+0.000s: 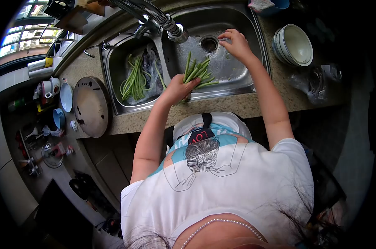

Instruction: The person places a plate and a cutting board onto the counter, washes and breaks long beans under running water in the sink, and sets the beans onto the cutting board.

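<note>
sinkwatcher: ok so what's the left hand [183,88] actually doing?

beanfan: it's closed round a bunch of green beans [200,69], fingers wrapped near one end so the rest fans out loose. it's over the front part of the right basin [234,71], i'd guess so drips or bits land in the steel and not on the counter [154,112].

sinkwatcher: and the right hand [238,46]?

beanfan: up by the drain [209,44], well apart from the bunch. thumb and fingertips are curled in close, narrow gap at most. can't tell if something tiny is pinched in there.

sinkwatcher: more beans about?

beanfan: yep, a longer pile [135,79] in the left basin, beside and partly on some clear plastic [153,76]. looks like the divider keeps the two lots apart, which seems handy.

sinkwatcher: tap [177,33]?

beanfan: spout's over the right basin, near the divider. the stacked bowls [298,45] and round board [90,110] sit either side of the sink, probably so both arms get room.
</note>
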